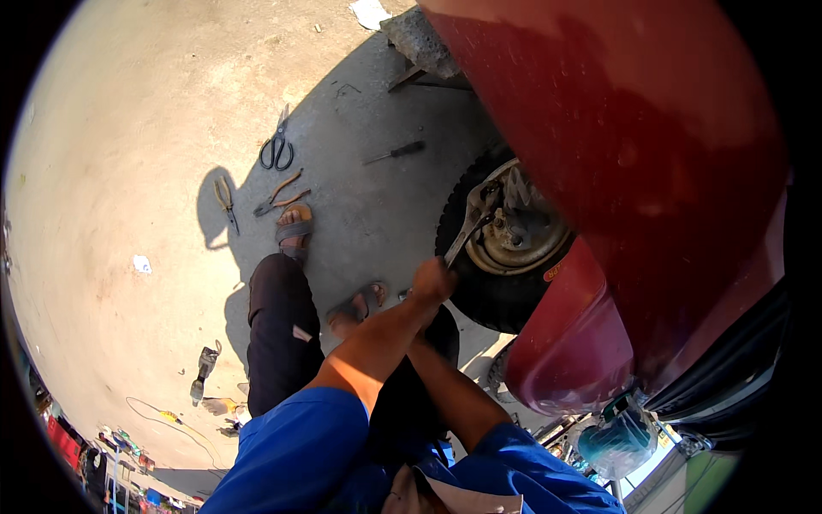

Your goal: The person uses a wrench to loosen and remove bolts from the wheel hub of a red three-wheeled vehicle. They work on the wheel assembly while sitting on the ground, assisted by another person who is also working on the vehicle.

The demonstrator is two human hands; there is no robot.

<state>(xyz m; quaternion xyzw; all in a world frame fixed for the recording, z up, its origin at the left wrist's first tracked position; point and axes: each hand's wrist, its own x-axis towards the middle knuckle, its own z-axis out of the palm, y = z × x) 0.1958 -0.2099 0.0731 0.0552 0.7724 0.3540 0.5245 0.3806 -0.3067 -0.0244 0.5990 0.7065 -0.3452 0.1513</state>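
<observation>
My left hand (433,281) is closed around the handle of a large adjustable wrench (463,237). The wrench's head reaches up to the hub inside a wheel (499,302) with a black tyre and a worn, pale rim. My right forearm (454,390) passes beneath the left one. My right hand and its fingers are hidden behind my left forearm and hand, so whether it holds anything does not show. The wheel sits partly under a red vehicle body panel (634,137), which covers its far right side.
Left of the wheel lie a screwdriver (395,153), black-handled scissors (276,152), orange-handled pliers (282,194) and yellow-handled pliers (224,199). A power tool (204,373) rests farther left near a cable. A stone block (419,44) stands at the top, beside the red body.
</observation>
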